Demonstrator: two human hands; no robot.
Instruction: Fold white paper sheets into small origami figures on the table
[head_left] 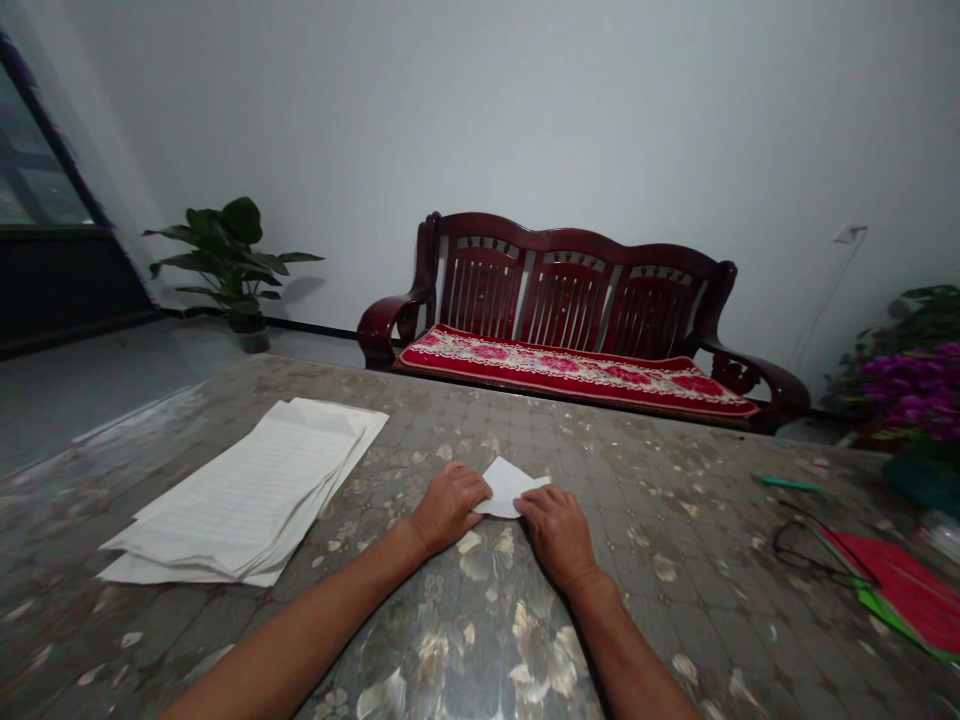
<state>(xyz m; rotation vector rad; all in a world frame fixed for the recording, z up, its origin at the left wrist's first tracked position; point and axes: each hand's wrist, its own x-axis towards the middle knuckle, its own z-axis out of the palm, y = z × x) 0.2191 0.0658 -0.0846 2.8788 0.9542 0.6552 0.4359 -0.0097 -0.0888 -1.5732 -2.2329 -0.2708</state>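
A small folded piece of white paper [508, 486] lies at the middle of the patterned table, its top corner pointing away from me. My left hand [452, 503] grips its left edge, fingers curled and thumb pressed near the lower left corner. At the right edge, my right hand [556, 528] pinches the paper between thumb and fingers. Parts of both edges are hidden under the fingers. Left of my hands rests a loose stack of lined white paper sheets [247, 490].
Red and green paper [904, 585] lies at the table's right, with dark-framed glasses [817, 550] by it and a green pen [789, 484] beyond. Purple flowers [919, 390] stand at the far right. Behind the table [660, 630] is a wooden bench [562, 290]; a potted plant [232, 255] stands left.
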